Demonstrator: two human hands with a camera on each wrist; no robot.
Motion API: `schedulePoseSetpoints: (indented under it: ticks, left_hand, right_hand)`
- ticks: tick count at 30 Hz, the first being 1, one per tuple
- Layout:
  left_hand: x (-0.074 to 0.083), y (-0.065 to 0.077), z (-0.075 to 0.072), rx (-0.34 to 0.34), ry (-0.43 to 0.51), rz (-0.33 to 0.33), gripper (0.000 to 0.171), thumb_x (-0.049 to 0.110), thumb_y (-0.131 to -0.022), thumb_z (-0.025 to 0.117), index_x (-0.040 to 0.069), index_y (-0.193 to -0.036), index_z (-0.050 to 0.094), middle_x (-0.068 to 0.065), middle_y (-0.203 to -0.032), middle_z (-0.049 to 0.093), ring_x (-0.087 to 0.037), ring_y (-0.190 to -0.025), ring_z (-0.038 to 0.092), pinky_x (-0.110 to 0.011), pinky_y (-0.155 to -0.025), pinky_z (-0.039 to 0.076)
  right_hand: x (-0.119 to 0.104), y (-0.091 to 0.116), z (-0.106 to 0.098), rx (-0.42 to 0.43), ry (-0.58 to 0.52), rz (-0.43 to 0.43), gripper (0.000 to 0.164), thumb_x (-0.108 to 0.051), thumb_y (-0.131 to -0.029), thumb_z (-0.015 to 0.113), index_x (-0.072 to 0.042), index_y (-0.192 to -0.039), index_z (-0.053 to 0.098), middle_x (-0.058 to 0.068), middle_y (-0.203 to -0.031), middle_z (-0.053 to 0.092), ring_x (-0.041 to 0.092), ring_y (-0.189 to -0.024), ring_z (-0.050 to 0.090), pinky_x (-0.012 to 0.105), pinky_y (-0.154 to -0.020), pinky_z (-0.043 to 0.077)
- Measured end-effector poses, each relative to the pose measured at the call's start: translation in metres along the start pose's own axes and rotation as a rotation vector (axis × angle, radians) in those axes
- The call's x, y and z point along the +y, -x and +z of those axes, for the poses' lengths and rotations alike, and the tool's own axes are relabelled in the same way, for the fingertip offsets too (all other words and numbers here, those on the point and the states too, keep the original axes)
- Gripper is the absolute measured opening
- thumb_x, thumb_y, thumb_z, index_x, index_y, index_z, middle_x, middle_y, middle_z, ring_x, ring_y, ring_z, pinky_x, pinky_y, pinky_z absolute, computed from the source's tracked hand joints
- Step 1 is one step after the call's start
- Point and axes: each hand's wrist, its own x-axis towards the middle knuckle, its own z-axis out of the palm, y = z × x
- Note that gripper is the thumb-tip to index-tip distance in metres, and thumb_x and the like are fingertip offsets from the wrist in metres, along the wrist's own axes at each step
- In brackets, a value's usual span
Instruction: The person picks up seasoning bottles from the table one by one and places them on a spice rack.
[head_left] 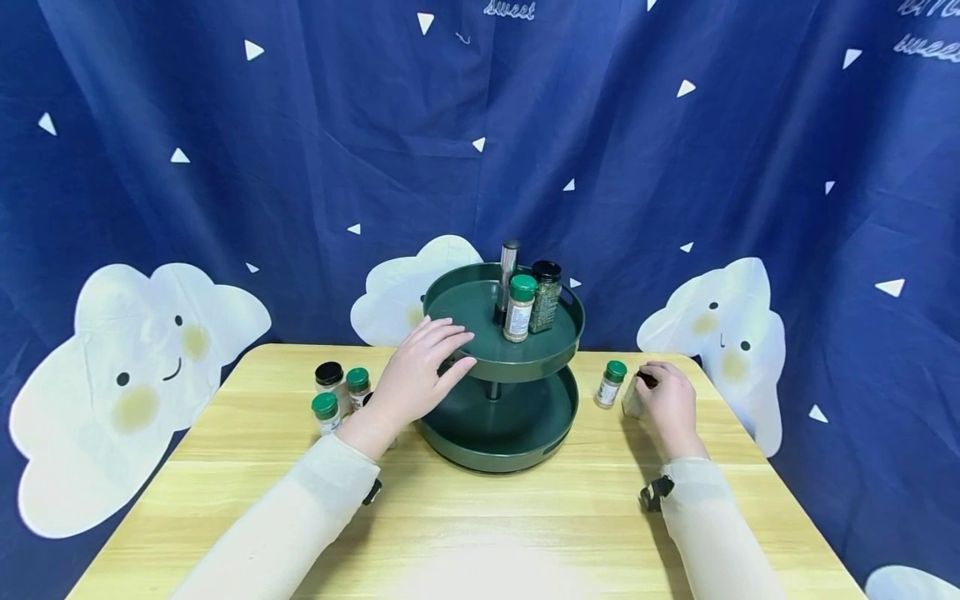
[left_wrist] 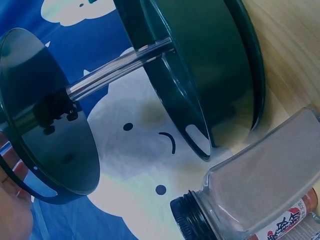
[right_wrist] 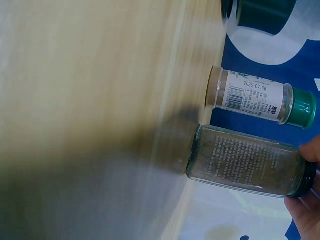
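Fingers are loosely extended on the left hand (head_left: 417, 375), pinched on the right hand (head_left: 670, 408). The counter (head_left: 555, 504) is topped by a green 2-tier stand (head_left: 517, 369). Bottles (head_left: 358, 382) at left are partly screened by the left hand, held at the upper rim; at right, a jar (right_wrist: 242, 160) is gripped from above by its cap (right_wrist: 304, 180), beside 1 green-capped bottle (right_wrist: 252, 95).

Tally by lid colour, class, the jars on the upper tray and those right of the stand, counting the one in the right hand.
Green-lidded jars: 2
Black-lidded jars: 2
Total: 4
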Motion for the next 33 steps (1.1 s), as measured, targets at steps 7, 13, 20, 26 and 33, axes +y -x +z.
schedulePoseSetpoints:
  ticks: [7, 13, 20, 26, 33]
  left_hand:
    - [0.000, 0.000, 0.001, 0.002, -0.001, 0.004, 0.046, 0.044, -0.101, 0.057, 0.014, -0.135, 0.064, -0.004, -0.138, 0.061, -0.023, -0.140, 0.044, -0.039, -0.123, 0.019]
    - [0.001, 0.000, 0.000, 0.004, 0.005, 0.005, 0.045, 0.043, -0.101, 0.058, 0.014, -0.135, 0.064, -0.005, -0.138, 0.061, -0.024, -0.140, 0.044, -0.040, -0.123, 0.019]
    - [0.000, 0.000, 0.000, 0.011, 0.006, 0.011, 0.044, 0.042, -0.101, 0.058, 0.013, -0.134, 0.065, -0.005, -0.138, 0.061, -0.023, -0.140, 0.044, -0.039, -0.123, 0.019]
    - [0.000, 0.000, 0.001, 0.012, 0.004, 0.011, 0.045, 0.042, -0.101, 0.058, 0.014, -0.134, 0.065, -0.005, -0.138, 0.061, -0.023, -0.140, 0.044, -0.039, -0.123, 0.019]
    - [0.000, 0.000, 0.001, 0.013, 0.004, 0.009, 0.045, 0.042, -0.101, 0.058, 0.014, -0.134, 0.065, -0.005, -0.138, 0.061, -0.023, -0.140, 0.043, -0.039, -0.123, 0.019]
  right_hand:
    - [-0.001, 0.002, -0.003, 0.009, 0.000, 0.004, 0.020, 0.004, -0.081, 0.074, 0.010, -0.100, 0.073, 0.026, -0.108, 0.069, 0.046, -0.101, 0.063, 0.058, -0.093, 0.048]
    - [-0.003, 0.002, -0.007, 0.013, -0.003, 0.025, 0.020, 0.002, -0.081, 0.074, 0.008, -0.101, 0.074, 0.025, -0.107, 0.070, 0.044, -0.102, 0.064, 0.056, -0.093, 0.049]
    - [-0.011, -0.001, -0.016, 0.018, -0.005, 0.004, 0.021, 0.001, -0.082, 0.073, 0.008, -0.101, 0.074, 0.026, -0.107, 0.070, 0.045, -0.101, 0.064, 0.058, -0.092, 0.049]
    - [-0.017, -0.004, -0.021, 0.018, 0.007, 0.020, 0.021, -0.002, -0.083, 0.072, 0.006, -0.102, 0.075, 0.024, -0.107, 0.070, 0.045, -0.101, 0.065, 0.058, -0.091, 0.049]
    - [-0.022, -0.007, -0.028, 0.041, -0.010, 0.001, 0.020, -0.001, -0.081, 0.072, 0.006, -0.100, 0.075, 0.024, -0.107, 0.071, 0.045, -0.103, 0.064, 0.056, -0.092, 0.048]
